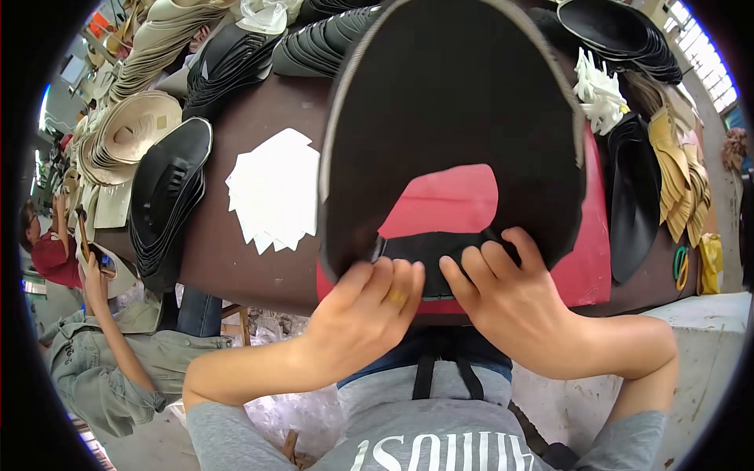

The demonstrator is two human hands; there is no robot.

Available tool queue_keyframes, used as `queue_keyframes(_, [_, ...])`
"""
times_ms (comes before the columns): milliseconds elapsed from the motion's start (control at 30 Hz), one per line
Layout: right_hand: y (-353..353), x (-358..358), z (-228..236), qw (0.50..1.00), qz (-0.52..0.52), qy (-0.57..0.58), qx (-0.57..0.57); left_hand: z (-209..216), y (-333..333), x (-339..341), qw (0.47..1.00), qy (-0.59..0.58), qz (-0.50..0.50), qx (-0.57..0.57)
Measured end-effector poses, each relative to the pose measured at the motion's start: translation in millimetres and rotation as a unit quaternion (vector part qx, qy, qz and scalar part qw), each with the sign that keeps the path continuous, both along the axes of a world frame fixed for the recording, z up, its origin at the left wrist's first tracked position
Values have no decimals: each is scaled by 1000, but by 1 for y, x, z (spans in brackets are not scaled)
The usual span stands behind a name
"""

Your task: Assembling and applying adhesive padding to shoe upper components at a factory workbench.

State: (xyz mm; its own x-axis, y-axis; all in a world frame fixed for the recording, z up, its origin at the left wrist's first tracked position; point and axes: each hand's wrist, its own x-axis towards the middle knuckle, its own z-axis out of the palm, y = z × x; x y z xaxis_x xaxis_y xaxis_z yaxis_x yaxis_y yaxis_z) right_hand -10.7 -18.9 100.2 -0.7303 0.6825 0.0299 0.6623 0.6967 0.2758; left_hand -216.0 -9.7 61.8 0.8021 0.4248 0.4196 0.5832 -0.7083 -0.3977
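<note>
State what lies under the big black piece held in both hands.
Under the black piece, a red mat shows through its cut-out and past its right edge; anything else beneath stays covered.

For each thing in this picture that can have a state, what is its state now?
Black hat piece: held up, tilted over the table, with a cut-out hole showing red behind.
Left hand: closed on the hat piece's lower edge.
Right hand: fingers pressed on the same edge.
White paper pieces: lying fanned in a loose pile.
Black brims: stacked at the table's left edge.
Beige brims: stacked.
Red sheet: lying flat on the table.
</note>
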Motion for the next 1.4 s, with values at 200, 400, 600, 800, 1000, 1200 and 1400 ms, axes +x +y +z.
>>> queue_keyframes(200, [14,-4,0,999,12,41,-8,18,5,10,987,3,76,-141])
queue_keyframes(400, [-4,-18,27,992,50,96,-59,46,-22,-12,972,-97,61,-203])
queue_keyframes(600, [-52,-61,100,959,49,263,90,80,-48,-59,965,-228,22,-126])
queue_keyframes(800, [-56,-29,109,946,-24,291,141,128,-16,-218,972,-115,203,-19])
queue_keyframes(1000, [-40,-10,80,960,-55,275,16,87,-52,-364,880,-42,427,-204])
queue_keyframes(1200, [0,-13,60,955,-36,292,-20,31,-31,-350,920,-98,380,-10])
queue_keyframes(1400, [110,16,48,910,-44,409,41,90,-8,-311,851,-117,484,-170])
